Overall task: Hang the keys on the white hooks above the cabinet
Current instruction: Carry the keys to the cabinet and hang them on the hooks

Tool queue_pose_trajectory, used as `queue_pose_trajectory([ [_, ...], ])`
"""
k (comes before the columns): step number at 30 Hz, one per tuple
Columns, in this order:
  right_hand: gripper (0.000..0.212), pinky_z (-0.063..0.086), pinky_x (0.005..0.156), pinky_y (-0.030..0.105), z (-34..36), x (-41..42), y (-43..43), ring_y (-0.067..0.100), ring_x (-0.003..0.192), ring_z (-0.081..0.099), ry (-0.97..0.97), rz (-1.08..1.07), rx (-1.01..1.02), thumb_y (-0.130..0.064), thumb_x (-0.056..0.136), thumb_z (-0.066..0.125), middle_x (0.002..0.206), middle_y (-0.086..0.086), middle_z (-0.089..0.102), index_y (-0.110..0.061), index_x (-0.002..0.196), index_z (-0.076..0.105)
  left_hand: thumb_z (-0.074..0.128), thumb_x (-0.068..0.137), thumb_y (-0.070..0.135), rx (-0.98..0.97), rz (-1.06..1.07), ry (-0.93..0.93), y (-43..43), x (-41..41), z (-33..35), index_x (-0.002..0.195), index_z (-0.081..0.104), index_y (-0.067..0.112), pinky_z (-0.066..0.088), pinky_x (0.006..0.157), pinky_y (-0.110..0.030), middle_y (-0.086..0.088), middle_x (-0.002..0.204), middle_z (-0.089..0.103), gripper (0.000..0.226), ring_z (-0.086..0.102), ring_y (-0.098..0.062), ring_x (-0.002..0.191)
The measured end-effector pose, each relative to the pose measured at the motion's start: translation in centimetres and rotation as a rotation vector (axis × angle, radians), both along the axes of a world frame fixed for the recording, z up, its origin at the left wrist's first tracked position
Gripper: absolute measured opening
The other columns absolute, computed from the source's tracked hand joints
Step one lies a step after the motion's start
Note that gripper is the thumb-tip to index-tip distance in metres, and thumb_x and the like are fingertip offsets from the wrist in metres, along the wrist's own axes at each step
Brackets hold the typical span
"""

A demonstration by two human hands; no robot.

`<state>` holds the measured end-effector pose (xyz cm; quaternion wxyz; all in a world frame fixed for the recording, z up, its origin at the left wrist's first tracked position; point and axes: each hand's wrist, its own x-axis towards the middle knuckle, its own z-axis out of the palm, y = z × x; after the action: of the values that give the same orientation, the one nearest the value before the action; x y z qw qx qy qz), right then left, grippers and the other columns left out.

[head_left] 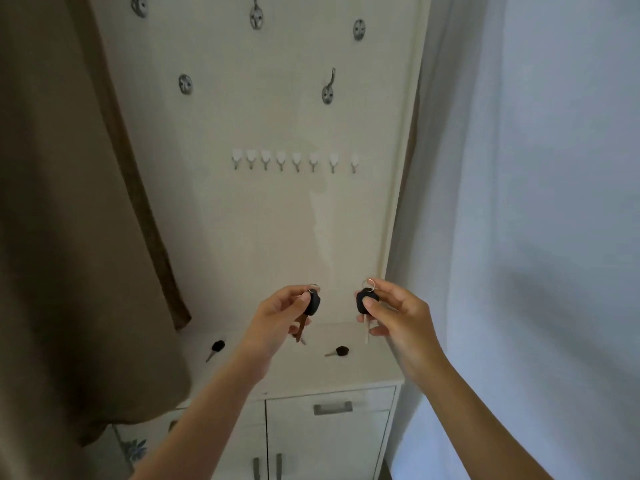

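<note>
Backdrop: cream panel [277, 220] rising behind a white cabinet [329, 427]; brown cloth [69, 237] hanging beyond the left hand; pale blue-grey wall [536, 202] beyond the right hand; dim, soft light
Left hand [277, 313]: closed in a pinch on a black-headed key [313, 303], ring up, blade and what looks like a brown tag dangling below the fingers
Right hand [394, 313]: closed in a pinch on a second black key [367, 301], silver ring showing above the fingertips, blade pointing down
White hooks [294, 161]: a row of eight well above both hands, all bare; larger metal hooks [328, 90] higher up, no part of the job
Keys left on the cabinet top: one key [215, 348] below and outward of the left hand, near the cloth; another [338, 351] below, between the two hands
Step in hand: both keys lifted and held level in front of the panel, none hung yet; I judge the task barely begun
Next move calls for: raising each hand to the row; turning the ring open-side toward a hook tip; slipping it over and letting go gently
Risk: small rings and slim hooks, so a ring could miss or slide off; the tag may swing
</note>
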<state>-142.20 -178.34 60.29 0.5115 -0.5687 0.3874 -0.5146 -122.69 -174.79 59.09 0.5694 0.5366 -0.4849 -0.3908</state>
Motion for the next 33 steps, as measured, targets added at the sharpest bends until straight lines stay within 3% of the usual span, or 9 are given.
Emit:
queue_pose_trajectory([
  [9, 0.031, 0.052, 0.055, 0.022, 2.3, 1.6, -16.2, 0.018, 0.074, 0.073, 0.03, 0.067, -0.045, -0.009, 0.088, 0.063, 0.105, 0.001, 0.073, -0.024, 0.115, 0.064, 0.053, 0.096, 0.026, -0.074, 0.066, 0.002, -14.4, 0.0, 3.0, 0.103, 0.069, 0.028, 0.045, 0.072, -0.026, 0.01, 0.089, 0.07, 0.018, 0.062, -0.005, 0.068],
  [20, 0.029, 0.053, 0.056, 0.022, 6.1, 5.4, -31.0, 0.018, 0.076, 0.073, 0.001, -0.026, -0.143, -0.011, 0.091, 0.061, 0.108, 0.002, 0.072, -0.02, 0.118, 0.064, 0.052, 0.096, 0.025, -0.197, 0.035, 0.002, -31.6, 2.1, 7.8, 0.105, 0.067, 0.029, 0.046, 0.07, -0.024, 0.01, 0.088, 0.069, 0.017, 0.062, -0.001, 0.063],
  [26, 0.033, 0.052, 0.055, 0.024, 7.9, 6.8, -35.8, 0.022, 0.079, 0.073, -0.036, -0.009, -0.188, -0.01, 0.09, 0.061, 0.11, 0.005, 0.072, -0.017, 0.122, 0.062, 0.053, 0.096, 0.026, -0.22, 0.055, 0.017, -36.0, 3.1, 8.8, 0.111, 0.067, 0.025, 0.048, 0.073, -0.026, 0.011, 0.092, 0.07, 0.021, 0.063, -0.004, 0.075],
  [33, 0.032, 0.052, 0.056, 0.022, 8.5, 7.2, -38.5, 0.027, 0.094, 0.07, -0.078, 0.04, -0.203, -0.01, 0.089, 0.063, 0.11, 0.005, 0.072, -0.018, 0.12, 0.063, 0.056, 0.094, 0.028, -0.234, 0.097, 0.027, -36.9, 3.6, 8.8, 0.103, 0.069, 0.026, 0.044, 0.069, -0.021, 0.014, 0.089, 0.07, 0.016, 0.061, -0.001, 0.077],
])
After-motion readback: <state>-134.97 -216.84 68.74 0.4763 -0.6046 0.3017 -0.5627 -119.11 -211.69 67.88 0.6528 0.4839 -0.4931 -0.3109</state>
